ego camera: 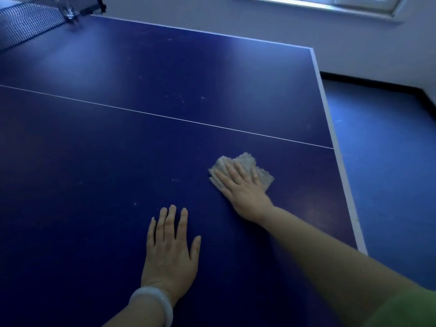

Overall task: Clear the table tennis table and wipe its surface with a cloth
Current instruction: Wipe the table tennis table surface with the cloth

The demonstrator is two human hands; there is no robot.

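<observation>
- One blue table [165, 74] fills most of the view, a thin white line running across it and a white border along its right edge.
- The net [28, 22] stands at its far left corner.
- The right hand [243, 187] presses flat, fingers straight, on a folded grey cloth [245, 161] near the right edge.
- The left hand [169, 251], a pale bangle [153, 300] on its wrist, rests flat on the table, fingers spread, holding nothing.
</observation>
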